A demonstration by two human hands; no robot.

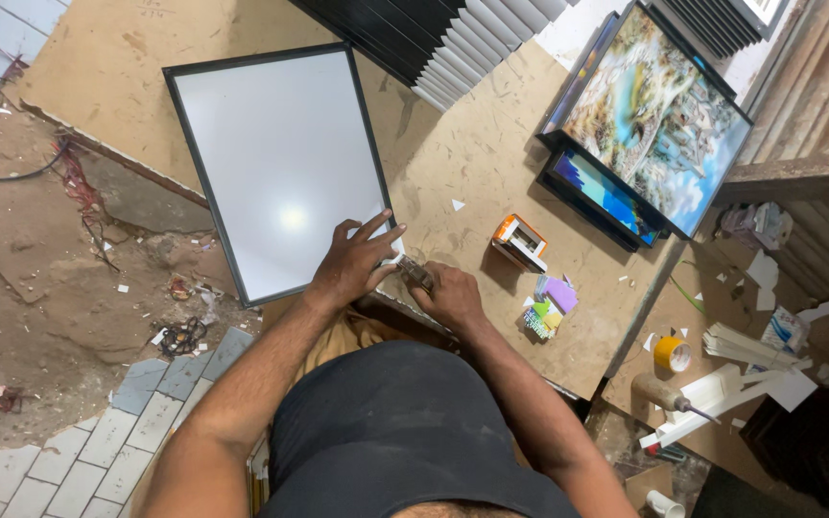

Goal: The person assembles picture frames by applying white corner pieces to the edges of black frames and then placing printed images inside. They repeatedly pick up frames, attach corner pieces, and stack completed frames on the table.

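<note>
Under left grip point(352, 264): frame corner point(381, 251).

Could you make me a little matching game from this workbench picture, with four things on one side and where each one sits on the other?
Things:
1. white panel in a black frame
2. landscape picture
3. yellow tape roll
4. orange and white box

Places:
A. on the lower shelf at the right, near white strips
B. under the left hand, overhanging the bench edge
C. on the brown bench top, right of the right hand
D. at the upper right, lying on top of another framed picture

Pairs: 1-B, 2-D, 3-A, 4-C
</note>
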